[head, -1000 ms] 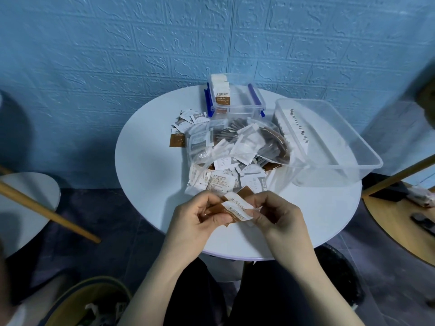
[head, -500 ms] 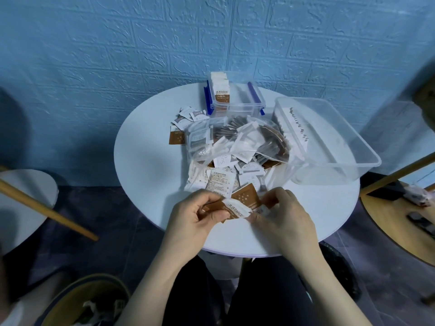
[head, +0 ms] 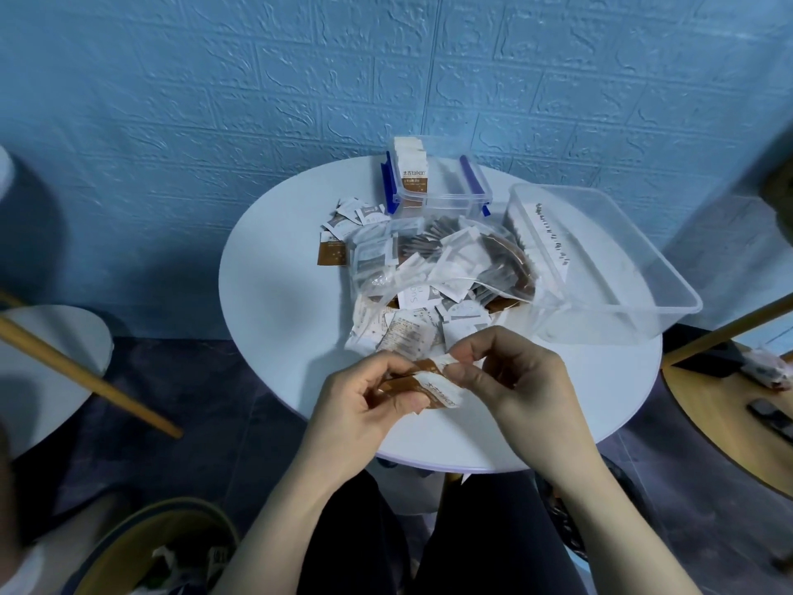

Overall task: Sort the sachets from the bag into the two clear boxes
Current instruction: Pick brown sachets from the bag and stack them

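Nearest the person, over the front edge of the round white table point(head: 279, 319), the left hand point(head: 364, 405) curls its fingers and thumb around a small stack of brown-and-white paper sachets point(head: 433, 386); the right hand point(head: 510, 375) pinches the upper right end of the same stack between thumb and forefinger, its other fingers bent loosely above; both hands hold the stack just above the tabletop. Just beyond the hands, a heap of loose white sachets point(head: 407, 332) spills from the mouth of a clear plastic bag point(head: 442, 264), which lies at the middle of the table with white and brown sachets packed inside. To the right of the bag, a large clear plastic box point(head: 643, 268) tilts with one edge resting against the bag. Left of the bag, a few scattered sachets point(head: 343, 225) lie flat on the table. Farthest back, near the blue embossed wall point(head: 214, 100), a small clear box with blue latches point(head: 450, 182) holds upright brown-and-white sachets at its left end.
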A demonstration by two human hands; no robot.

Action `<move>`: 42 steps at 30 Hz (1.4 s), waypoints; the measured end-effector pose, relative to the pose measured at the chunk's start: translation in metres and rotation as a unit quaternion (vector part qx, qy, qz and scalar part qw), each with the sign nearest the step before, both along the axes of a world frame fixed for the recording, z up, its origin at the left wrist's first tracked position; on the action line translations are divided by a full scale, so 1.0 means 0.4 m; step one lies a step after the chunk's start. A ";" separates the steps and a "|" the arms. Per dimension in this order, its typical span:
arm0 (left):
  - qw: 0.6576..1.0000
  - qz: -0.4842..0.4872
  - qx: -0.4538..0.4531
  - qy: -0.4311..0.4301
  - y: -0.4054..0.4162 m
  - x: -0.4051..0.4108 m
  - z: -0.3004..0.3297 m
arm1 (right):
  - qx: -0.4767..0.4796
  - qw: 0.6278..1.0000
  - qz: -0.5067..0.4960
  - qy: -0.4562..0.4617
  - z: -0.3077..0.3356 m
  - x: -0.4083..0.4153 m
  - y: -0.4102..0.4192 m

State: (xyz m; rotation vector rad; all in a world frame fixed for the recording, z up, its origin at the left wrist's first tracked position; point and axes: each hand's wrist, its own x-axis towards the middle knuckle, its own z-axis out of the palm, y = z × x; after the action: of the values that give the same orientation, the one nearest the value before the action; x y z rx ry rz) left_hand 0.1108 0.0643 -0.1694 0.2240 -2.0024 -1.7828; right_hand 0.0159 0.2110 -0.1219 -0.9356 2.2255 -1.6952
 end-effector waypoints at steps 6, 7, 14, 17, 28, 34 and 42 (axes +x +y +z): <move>0.993 0.088 -0.078 -0.012 -0.026 0.060 -0.016 | 0.055 0.998 -0.008 0.040 -0.011 -0.026 -0.043; 0.987 0.100 -0.121 -0.026 -0.032 0.067 -0.023 | 0.096 0.992 -0.008 0.079 -0.013 -0.030 -0.055; 0.952 0.143 -0.270 0.025 -0.039 0.085 -0.034 | 0.294 0.925 0.021 0.239 -0.029 -0.026 -0.104; 0.948 0.168 -0.265 0.048 -0.041 0.086 -0.038 | 0.289 0.916 -0.008 0.280 -0.033 -0.022 -0.098; 0.992 0.121 -0.004 0.042 0.018 0.054 -0.016 | 0.063 0.972 -0.135 0.180 -0.034 -0.029 -0.019; 0.988 0.080 0.124 0.053 0.044 0.028 0.003 | -0.143 0.981 -0.029 -0.129 -0.031 -0.003 0.008; 0.983 0.084 0.152 0.065 0.039 0.014 0.014 | -0.048 0.994 0.044 -0.090 -0.059 0.027 0.012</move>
State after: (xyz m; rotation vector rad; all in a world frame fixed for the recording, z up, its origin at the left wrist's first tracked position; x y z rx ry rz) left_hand 0.1166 0.0798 -0.1636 0.3512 -1.5693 -1.9330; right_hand 0.0266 0.2158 -0.1456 -0.8520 1.9748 -1.7842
